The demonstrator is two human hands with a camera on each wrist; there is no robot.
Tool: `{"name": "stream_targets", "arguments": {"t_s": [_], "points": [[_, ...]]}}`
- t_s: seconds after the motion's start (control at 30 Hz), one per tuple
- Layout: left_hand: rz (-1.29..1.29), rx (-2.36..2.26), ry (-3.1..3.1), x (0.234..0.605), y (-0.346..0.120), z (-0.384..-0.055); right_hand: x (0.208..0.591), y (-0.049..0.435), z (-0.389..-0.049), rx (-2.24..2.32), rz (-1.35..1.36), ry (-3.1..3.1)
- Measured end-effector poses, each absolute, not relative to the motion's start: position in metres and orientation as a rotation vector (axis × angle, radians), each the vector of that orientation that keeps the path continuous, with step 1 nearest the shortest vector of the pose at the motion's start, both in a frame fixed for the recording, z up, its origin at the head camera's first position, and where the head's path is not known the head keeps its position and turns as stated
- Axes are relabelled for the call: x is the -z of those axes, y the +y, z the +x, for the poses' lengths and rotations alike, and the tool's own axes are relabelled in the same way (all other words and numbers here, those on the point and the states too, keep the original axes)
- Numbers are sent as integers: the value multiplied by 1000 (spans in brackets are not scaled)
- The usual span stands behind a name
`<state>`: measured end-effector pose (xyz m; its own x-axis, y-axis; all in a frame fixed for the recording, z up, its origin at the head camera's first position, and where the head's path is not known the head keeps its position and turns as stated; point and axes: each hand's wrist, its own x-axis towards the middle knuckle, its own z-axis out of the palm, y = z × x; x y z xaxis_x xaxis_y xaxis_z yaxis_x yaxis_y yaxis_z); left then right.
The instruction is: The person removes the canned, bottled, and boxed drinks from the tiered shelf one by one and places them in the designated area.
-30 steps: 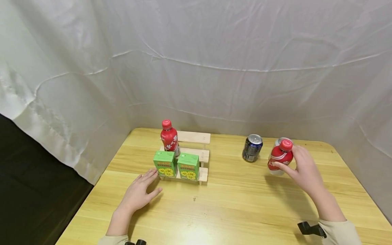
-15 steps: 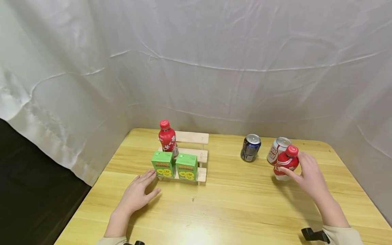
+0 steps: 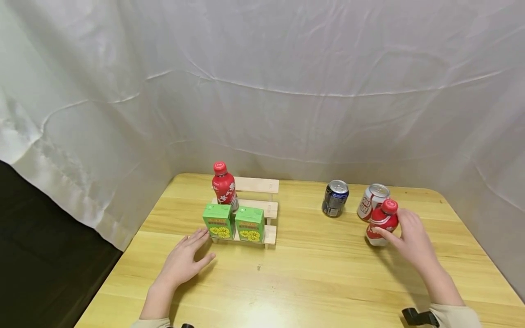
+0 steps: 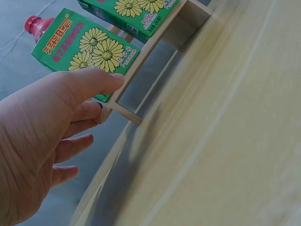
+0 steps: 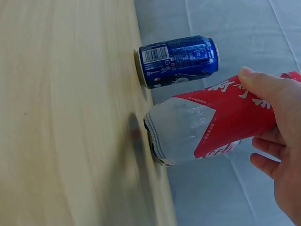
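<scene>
Grips the clear bottle with the red label point(image 3: 380, 224) in the right hand point(image 3: 413, 240), at the right side of the table point(image 3: 311, 282). Wraps it from the right: thumb laid across the front of the label, the other fingers point(image 5: 265, 146) curled round the far side, the palm to the bottle's right and a little nearer the body. Keeps the long axis close to upright, red cap on top, clear base down at the table surface; whether the base bears fully on the wood or sits a hair above it cannot be told from the wrist view. Stands just in front of the white and red can point(image 3: 371, 200), nearly touching it in the head view, with the blue can point(image 3: 335, 198) a short way further to the left, apart from both.

Rests the left hand point(image 3: 183, 260) flat on the table, fingers straight and relaxed, holding nothing. Points the fingertips at the left corner of the low wooden rack point(image 3: 269, 210), touching or just short of its front rail, right below the left green carton point(image 3: 219, 221). Carries, on that rack, a second green carton point(image 3: 250, 224) beside the first and another red bottle point(image 3: 223, 187) on the step behind, all well apart from the right hand. Leaves open tabletop between rack and held bottle, the right hand by far the nearer to the bottle.
</scene>
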<state>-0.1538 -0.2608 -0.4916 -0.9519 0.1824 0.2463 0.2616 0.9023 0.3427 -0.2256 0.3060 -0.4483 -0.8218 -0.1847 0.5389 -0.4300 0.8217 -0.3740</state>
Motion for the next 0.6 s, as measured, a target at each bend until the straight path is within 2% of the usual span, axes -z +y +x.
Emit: {"name": "stream_targets", "arguments": {"t_s": [0.6], "points": [[-334,561,-2842,496,-260,-152,454,305,-223,-783,348,-2603]]}}
